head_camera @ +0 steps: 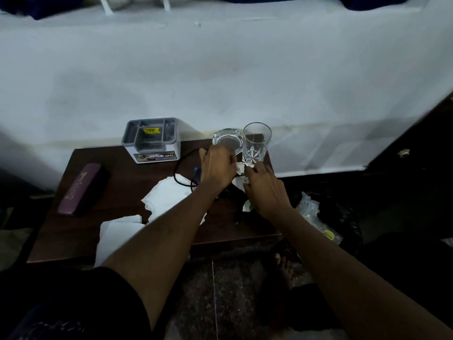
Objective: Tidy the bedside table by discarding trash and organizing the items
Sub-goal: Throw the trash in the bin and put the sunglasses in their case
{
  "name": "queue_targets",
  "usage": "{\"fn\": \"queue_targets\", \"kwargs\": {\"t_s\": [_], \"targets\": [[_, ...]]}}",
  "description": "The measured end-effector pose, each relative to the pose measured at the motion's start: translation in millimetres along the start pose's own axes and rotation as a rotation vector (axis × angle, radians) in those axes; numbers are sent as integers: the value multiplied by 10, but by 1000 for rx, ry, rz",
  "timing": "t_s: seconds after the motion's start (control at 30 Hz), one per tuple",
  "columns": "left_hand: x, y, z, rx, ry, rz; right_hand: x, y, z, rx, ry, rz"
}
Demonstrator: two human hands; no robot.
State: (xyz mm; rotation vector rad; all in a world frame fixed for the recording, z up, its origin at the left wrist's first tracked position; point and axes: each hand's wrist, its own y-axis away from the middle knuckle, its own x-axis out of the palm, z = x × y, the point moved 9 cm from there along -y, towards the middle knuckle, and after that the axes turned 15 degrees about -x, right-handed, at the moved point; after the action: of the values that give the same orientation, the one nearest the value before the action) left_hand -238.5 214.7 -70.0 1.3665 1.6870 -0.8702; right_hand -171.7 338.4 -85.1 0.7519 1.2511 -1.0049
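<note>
I see both hands meet in the middle of the frame, on the far right part of the dark wooden table. The left hand curls its fingers around a small crumpled white paper. The right hand has its fingers bent down onto more white scrap just below the glass; I cannot tell if it truly holds it.

The paper is small, white and wrinkly, tucked between the two hands. Just above the fingers stands a clear drinking glass with a cut star pattern. A round glass ashtray sits right beside it on the left. A black cable loops under the left hand. Big white tissues lie in the middle and lower left of the table. A purple case lies at the left. A grey organizer box stands at the back, with a sticker reading "OPEL" and a yellow label I cannot read. A plastic bag sits at the right, off the table.
</note>
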Motion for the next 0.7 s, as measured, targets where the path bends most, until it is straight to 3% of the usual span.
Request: {"fn": "queue_targets", "kwargs": {"t_s": [0.3, 0.43, 0.7], "targets": [[-146, 445, -408, 160, 503, 81, -656, 507, -90, -73, -123, -339], [-94, 766, -856, 221, 626, 110, -902, 809, -309, -80, -129, -345], [368, 1378, -1738, 295, 577, 324, -900, 1507, -1233, 191, -27, -290]]}}
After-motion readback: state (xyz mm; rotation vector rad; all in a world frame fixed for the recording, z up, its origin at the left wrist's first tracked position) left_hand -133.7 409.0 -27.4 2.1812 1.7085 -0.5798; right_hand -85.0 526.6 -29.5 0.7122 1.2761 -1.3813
